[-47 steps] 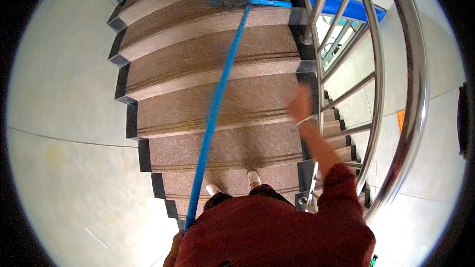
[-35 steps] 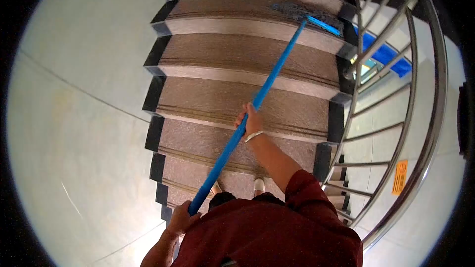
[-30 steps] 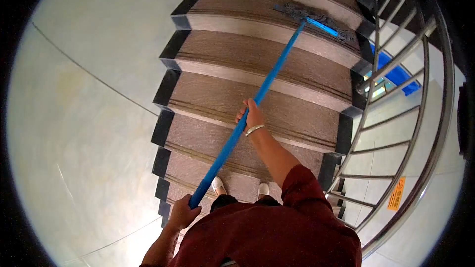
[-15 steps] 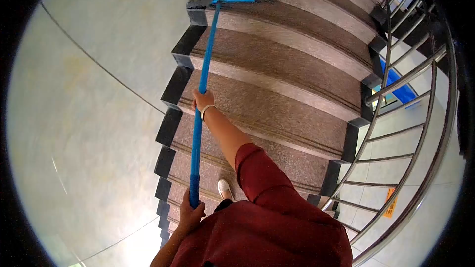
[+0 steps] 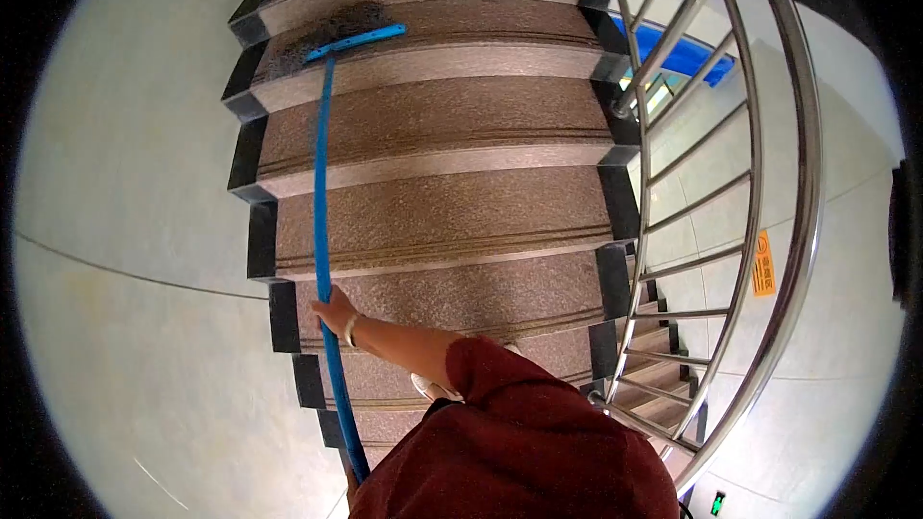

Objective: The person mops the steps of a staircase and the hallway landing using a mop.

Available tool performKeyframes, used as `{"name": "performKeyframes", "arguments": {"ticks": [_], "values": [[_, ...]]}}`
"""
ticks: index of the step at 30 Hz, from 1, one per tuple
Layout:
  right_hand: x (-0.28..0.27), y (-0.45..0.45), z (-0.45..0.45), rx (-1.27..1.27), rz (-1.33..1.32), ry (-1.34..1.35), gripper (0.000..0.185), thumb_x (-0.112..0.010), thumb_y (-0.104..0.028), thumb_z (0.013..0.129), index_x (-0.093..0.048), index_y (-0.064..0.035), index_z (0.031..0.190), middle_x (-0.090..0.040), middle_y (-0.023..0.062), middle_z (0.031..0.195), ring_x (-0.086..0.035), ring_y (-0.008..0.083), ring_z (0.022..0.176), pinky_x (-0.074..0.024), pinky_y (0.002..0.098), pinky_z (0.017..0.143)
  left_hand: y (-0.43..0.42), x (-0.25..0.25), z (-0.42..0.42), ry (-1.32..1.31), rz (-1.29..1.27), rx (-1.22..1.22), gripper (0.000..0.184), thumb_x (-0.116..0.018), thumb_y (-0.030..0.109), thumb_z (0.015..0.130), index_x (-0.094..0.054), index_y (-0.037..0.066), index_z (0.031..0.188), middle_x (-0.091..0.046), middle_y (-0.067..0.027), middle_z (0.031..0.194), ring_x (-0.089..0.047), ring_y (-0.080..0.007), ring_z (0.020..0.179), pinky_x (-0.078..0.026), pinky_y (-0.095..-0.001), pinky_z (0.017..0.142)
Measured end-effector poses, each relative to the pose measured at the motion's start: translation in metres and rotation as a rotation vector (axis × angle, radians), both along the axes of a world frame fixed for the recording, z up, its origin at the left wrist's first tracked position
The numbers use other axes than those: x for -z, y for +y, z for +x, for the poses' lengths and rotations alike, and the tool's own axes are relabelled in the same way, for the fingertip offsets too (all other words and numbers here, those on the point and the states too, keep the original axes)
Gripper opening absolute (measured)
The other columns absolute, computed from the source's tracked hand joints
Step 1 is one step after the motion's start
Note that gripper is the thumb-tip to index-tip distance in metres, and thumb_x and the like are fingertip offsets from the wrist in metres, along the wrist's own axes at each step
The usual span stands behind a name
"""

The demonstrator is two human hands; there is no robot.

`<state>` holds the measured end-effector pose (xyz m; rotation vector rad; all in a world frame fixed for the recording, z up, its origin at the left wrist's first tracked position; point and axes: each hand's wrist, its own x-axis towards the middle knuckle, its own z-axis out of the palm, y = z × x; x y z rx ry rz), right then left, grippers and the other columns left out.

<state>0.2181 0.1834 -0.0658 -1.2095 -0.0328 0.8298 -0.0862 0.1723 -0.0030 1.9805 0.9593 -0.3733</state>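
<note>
My right hand (image 5: 335,314) is wrapped round the blue handle of a mop (image 5: 322,178), with a pale bracelet on the wrist. The handle runs down the left part of the stairs. Its blue crossbar lies tilted on an upper step (image 5: 461,24), at the front edge near the left end. Dark fibres (image 5: 332,27) spread behind the bar on the tread. Only a sliver of my left hand (image 5: 350,483) shows at the handle's lower end, closed against it; my red top hides most of it.
Speckled brown steps with black side borders rise ahead. A pale wall (image 5: 135,173) flanks them on the left. On the right runs a curved metal railing (image 5: 806,173), with an orange sign (image 5: 762,264) on the wall beyond it. A light shoe (image 5: 433,387) shows below my sleeve.
The view has turned and shifted, so the stairs and railing appear further left. The mop head now sits lower in view with its bar tilted. My left hand has become mostly hidden.
</note>
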Motion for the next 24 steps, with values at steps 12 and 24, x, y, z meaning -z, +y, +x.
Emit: {"name": "performKeyframes", "arguments": {"ticks": [12,24], "values": [[0.017,-0.202,0.074,0.35,-0.125,-0.046,0.029,-0.047,-0.016,0.075,-0.041,-0.0032,0.05,-0.042,0.0074,0.045,-0.04,0.0161,0.039,-0.0333,0.0303,0.038,-0.068,-0.01,0.102,0.028,-0.051,0.424,0.065,-0.054,0.01,0.063,-0.02,0.005,0.119,-0.051,-0.0217,0.081,-0.052,-0.0329,0.073,-0.04,-0.033,0.063],[0.001,-0.309,0.181,0.332,-0.027,0.156,0.028,-0.045,-0.02,0.077,-0.045,-0.0033,0.054,-0.047,0.0086,0.049,-0.045,0.0177,0.044,-0.0371,0.0302,0.042,-0.117,-0.029,0.186,-0.05,-0.02,0.561,0.06,-0.054,0.012,0.064,-0.026,0.003,0.116,-0.051,-0.0242,0.086,-0.052,-0.0338,0.082,-0.04,-0.0335,0.066]]}}
